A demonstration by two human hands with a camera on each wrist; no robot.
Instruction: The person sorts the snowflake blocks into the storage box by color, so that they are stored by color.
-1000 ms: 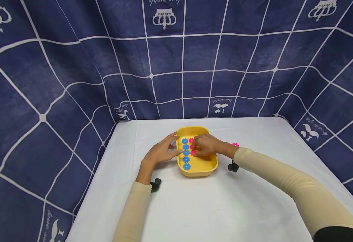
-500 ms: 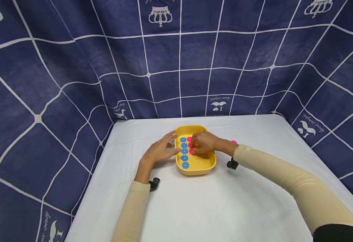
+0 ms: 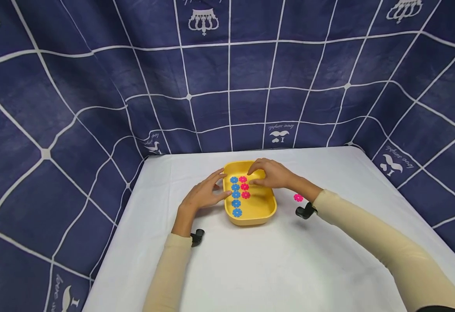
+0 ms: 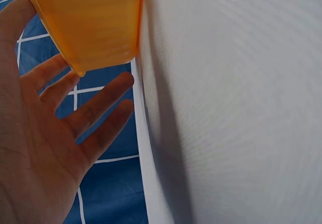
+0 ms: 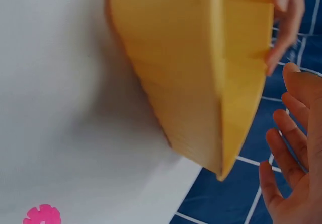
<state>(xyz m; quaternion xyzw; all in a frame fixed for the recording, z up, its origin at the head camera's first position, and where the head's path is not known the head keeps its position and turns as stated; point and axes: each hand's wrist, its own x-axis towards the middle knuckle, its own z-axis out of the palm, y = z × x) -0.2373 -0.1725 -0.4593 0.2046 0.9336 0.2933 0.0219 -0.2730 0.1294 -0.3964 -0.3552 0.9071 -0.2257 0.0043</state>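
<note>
A yellow tray (image 3: 259, 209) stands on the white table. Inside, several blue flower-shaped pieces (image 3: 236, 203) form a column along its left side. Beside them run three pink flower-shaped pieces (image 3: 245, 195). My left hand (image 3: 201, 197) rests at the tray's left rim, its thumb over the edge; in the left wrist view its fingers (image 4: 108, 98) are spread around the tray's end. Over the tray's right part hovers my right hand (image 3: 274, 173), fingers loosely bent and nothing visible between them. In the right wrist view that hand's fingers (image 5: 288, 133) are apart.
Another pink flower-shaped piece (image 3: 298, 197) lies on the white cloth (image 3: 243, 268) right of the tray, near the right wrist. A dark blue curtain with white lines (image 3: 250, 69) surrounds the table's back and sides. Black wrist cameras (image 3: 306, 211) sit under both wrists.
My right hand has let go of the lowest pink piece, which stays in the tray, and has risen up and to the right. Its fingers have spread. The left hand keeps its place.
</note>
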